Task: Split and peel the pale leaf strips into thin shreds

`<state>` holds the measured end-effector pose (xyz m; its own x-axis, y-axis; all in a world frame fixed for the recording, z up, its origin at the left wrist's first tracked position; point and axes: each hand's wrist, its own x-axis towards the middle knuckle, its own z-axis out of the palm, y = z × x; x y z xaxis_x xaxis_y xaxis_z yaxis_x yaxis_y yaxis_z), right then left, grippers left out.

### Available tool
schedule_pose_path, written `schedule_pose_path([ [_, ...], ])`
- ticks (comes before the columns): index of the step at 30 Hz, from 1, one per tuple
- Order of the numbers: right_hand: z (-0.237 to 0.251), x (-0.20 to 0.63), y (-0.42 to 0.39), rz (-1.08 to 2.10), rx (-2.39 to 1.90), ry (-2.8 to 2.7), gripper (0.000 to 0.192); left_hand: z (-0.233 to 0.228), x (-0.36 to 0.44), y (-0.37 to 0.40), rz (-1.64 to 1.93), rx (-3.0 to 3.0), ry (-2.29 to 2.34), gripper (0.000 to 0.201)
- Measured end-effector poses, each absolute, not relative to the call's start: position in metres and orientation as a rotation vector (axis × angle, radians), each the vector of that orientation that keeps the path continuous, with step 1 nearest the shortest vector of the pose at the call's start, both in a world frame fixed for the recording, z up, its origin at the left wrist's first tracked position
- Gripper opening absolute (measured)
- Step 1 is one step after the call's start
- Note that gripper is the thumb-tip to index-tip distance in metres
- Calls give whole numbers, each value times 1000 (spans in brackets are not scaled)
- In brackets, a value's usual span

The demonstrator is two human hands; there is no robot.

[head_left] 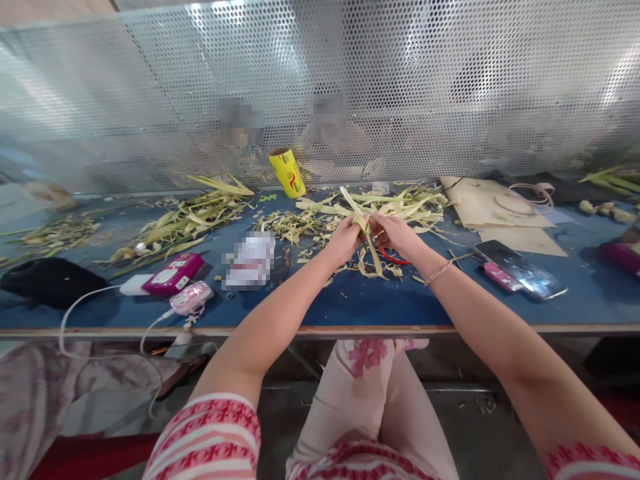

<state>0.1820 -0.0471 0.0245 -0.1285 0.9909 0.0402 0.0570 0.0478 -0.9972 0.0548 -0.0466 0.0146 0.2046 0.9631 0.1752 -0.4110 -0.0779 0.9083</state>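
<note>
Over the blue table (373,301), my left hand (346,239) is closed on a pale yellow-green leafy stalk (373,252). My right hand (393,235) pinches the same stalk from the other side, so the two hands nearly meet. Long strap-like leaves stick out above the fingers and hang below them. Just under my right hand lies a red loop (393,257), partly hidden, perhaps a scissors handle. A pile of similar pale leaves (420,205) spreads behind my hands, and small trimmed scraps (285,225) lie to the left.
A perforated metal screen (380,87) closes off the back, with people behind it. A yellow cardboard tube (289,175) leans there. Purple device (176,273), pink device (191,298) and cables are left; phone (520,267) and brown paper (480,200) are right.
</note>
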Motion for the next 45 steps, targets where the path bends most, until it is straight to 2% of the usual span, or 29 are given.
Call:
schedule_pose_path([
  [2, 26, 183, -48, 1382, -1157, -1308, 35, 15, 54, -45, 1302, 1089, 711, 23],
  [5, 28, 182, -50, 1478, -1082, -1223, 28, 13, 52, -43, 1316, 1105, 766, 21],
  [9, 25, 178, -49, 1465, -989, -1173, 22, 12, 50, -42, 1282, 1148, 785, 17],
  [12, 19, 177, -44, 1255, -928, -1253, 21, 13, 51, -45, 1275, 1152, 777, 18],
  [18, 15, 183, -39, 572, -898, -1620, 40, 17, 51, -50, 1158, 1129, 763, 25],
  [21, 19, 186, -45, 277, -858, -1742, 40, 17, 50, -50, 1111, 1161, 737, 22],
  [23, 22, 187, -50, 187, -810, -1788, 38, 16, 50, -50, 1084, 1184, 723, 19],
  [26, 24, 187, -53, 245, -766, -1836, 31, 13, 50, -48, 1075, 1198, 727, 17],
  [29, 23, 186, -50, 431, -795, -1813, 23, 8, 49, -45, 1072, 1223, 715, 18],
  [34, 15, 186, -41, 668, -842, -1706, 44, -1, 48, -38, 1034, 1237, 661, 19],
  [37, 15, 189, -40, 616, -838, -1721, 51, -1, 47, -36, 1021, 1211, 620, 18],
  [40, 22, 194, -46, 437, -808, -1809, 50, 1, 46, -36, 1021, 1183, 653, 19],
  [43, 30, 197, -53, 222, -651, -2051, 31, 1, 45, -36, 1043, 1178, 690, 17],
  [45, 34, 196, -56, 191, -584, -2190, 22, -2, 44, -37, 1060, 1172, 707, 13],
])
